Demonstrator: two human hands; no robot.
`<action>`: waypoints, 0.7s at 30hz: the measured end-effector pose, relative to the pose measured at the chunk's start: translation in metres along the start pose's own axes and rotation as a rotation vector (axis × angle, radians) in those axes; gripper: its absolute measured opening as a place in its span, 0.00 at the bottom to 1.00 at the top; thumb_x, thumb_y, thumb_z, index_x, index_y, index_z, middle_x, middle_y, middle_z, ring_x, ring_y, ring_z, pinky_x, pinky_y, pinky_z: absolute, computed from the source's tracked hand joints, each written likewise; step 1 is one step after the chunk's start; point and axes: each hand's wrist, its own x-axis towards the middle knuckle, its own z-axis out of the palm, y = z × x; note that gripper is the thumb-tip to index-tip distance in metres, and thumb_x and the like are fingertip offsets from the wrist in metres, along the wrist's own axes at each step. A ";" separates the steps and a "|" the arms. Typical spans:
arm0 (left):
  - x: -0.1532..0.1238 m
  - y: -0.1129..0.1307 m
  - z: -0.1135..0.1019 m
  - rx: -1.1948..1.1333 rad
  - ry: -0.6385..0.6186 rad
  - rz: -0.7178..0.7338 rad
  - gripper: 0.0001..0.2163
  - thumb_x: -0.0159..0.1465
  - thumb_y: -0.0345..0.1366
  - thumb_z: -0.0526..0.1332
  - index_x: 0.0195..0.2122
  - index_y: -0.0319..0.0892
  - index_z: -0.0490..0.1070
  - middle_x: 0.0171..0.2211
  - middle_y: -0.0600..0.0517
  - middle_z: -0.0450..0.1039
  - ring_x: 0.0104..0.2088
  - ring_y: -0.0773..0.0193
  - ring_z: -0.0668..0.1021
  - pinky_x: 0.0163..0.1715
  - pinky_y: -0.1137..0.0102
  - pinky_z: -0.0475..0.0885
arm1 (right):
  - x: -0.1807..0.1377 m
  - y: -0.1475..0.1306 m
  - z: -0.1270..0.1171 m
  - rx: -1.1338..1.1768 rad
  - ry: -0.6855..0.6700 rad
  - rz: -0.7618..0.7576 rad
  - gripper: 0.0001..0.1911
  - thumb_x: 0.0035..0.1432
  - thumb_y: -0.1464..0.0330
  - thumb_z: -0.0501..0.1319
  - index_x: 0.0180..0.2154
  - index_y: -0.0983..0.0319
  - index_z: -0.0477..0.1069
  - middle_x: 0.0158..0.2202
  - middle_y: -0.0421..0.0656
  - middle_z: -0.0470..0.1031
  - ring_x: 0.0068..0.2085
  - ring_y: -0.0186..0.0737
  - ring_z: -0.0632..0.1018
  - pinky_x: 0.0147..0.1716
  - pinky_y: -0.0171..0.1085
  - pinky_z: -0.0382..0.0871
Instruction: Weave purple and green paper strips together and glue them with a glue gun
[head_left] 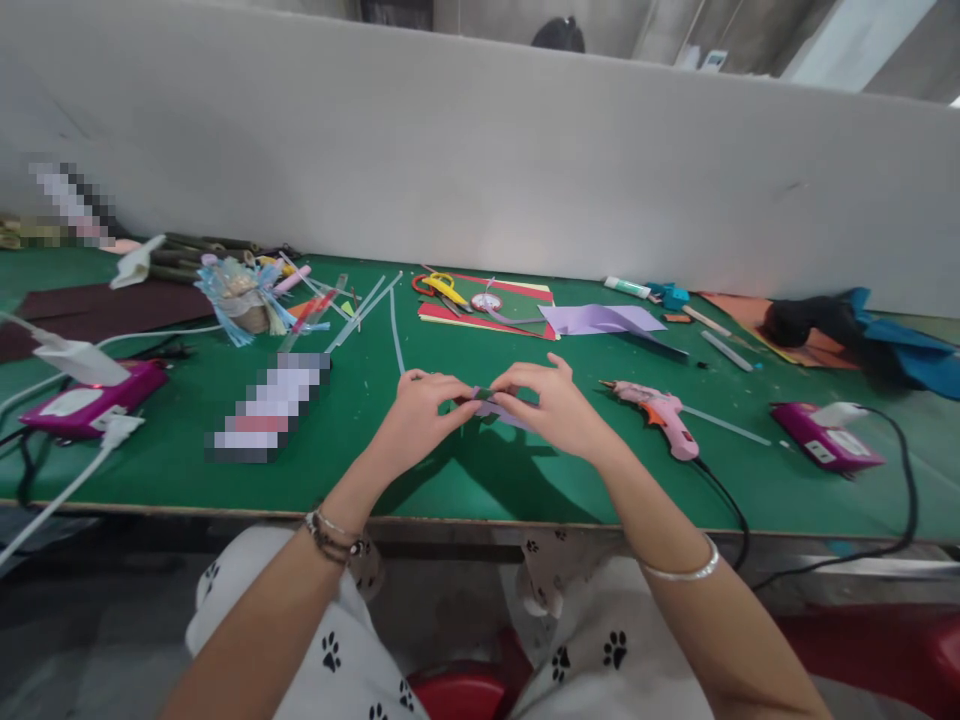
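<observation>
My left hand point(422, 405) and my right hand point(553, 405) meet above the green table point(480, 480), fingertips pinched together on a small lilac paper piece point(491, 403). Both hands are closed on it, one at each end. Part of the paper hangs under my right fingers. A pink glue gun point(660, 412) lies on the table just right of my right hand, its black cord running off the front edge.
Yellow-handled scissors point(442, 288) lie on red and green card sheets point(487, 305), next to a lilac paper sheet point(600, 320). Clear glue sticks point(367, 305) and a small decorated basket point(244, 300) sit to the left. Magenta power strips point(94, 400) point(825, 440) lie at both sides. A white partition wall stands behind.
</observation>
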 end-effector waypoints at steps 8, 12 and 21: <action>0.014 0.007 -0.010 -0.213 0.044 -0.039 0.15 0.59 0.45 0.53 0.25 0.40 0.71 0.26 0.54 0.74 0.29 0.63 0.73 0.31 0.72 0.64 | 0.005 -0.003 -0.016 0.055 0.042 0.083 0.13 0.57 0.62 0.50 0.32 0.58 0.71 0.37 0.40 0.76 0.40 0.40 0.72 0.53 0.54 0.41; 0.017 0.011 -0.016 -0.279 0.013 -0.070 0.15 0.58 0.45 0.52 0.25 0.39 0.71 0.23 0.55 0.70 0.27 0.65 0.71 0.29 0.74 0.64 | 0.010 -0.001 -0.024 0.092 0.056 0.053 0.11 0.54 0.63 0.53 0.32 0.60 0.72 0.33 0.41 0.76 0.35 0.38 0.72 0.46 0.47 0.56; 0.016 0.020 -0.027 -0.238 0.056 -0.094 0.15 0.56 0.45 0.51 0.20 0.40 0.65 0.18 0.56 0.63 0.22 0.68 0.65 0.22 0.75 0.61 | 0.007 0.003 -0.040 0.173 0.024 0.076 0.11 0.52 0.62 0.54 0.29 0.62 0.71 0.27 0.39 0.73 0.29 0.33 0.69 0.31 0.35 0.60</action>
